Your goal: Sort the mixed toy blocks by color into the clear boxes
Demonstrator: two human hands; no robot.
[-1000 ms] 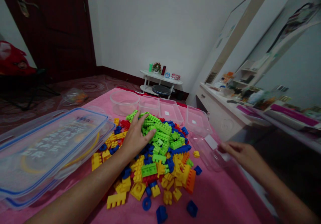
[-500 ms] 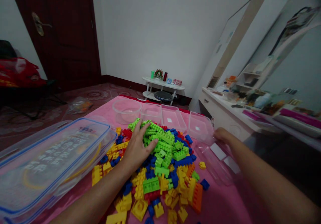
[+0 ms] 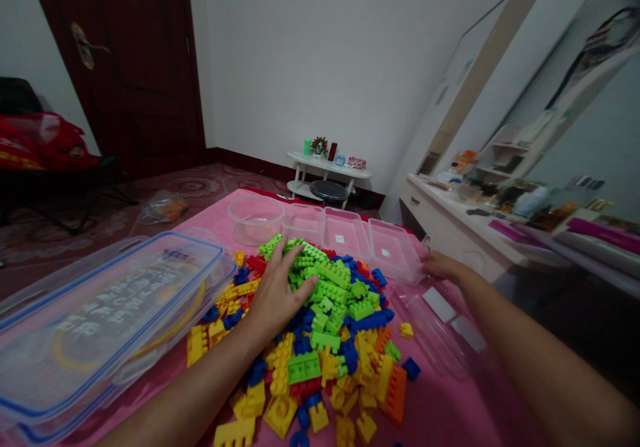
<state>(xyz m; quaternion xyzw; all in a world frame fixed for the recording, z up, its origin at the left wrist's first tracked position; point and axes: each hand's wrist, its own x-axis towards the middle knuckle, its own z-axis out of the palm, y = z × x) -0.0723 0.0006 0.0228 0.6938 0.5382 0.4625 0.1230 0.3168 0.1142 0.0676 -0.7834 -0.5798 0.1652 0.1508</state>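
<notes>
A heap of plastic building bricks point(image 3: 345, 347) in yellow, blue, red, orange and green lies on the pink cloth. My left hand point(image 3: 284, 287) rests against the left side of the green bricks point(image 3: 327, 283) on top, fingers spread, gripping none of them. At the right, my right hand point(image 3: 443, 265) has its fingers curled at the near right corner of a clear plastic container point(image 3: 395, 250); the fingertips are partly hidden. Just below that hand lies another clear plastic piece point(image 3: 435, 327) with white labels.
A round clear tub point(image 3: 257, 221) and two rectangular clear containers point(image 3: 345, 233) line the far edge of the pink-covered table. Large blue-rimmed lids or boxes point(image 3: 115, 313) lie at the left. A white dresser point(image 3: 450, 223) stands beyond the right side.
My right hand has shifted the rightmost container slightly left, closer against its neighbour. My left hand stays on the green bricks. The whole view has moved a little.
</notes>
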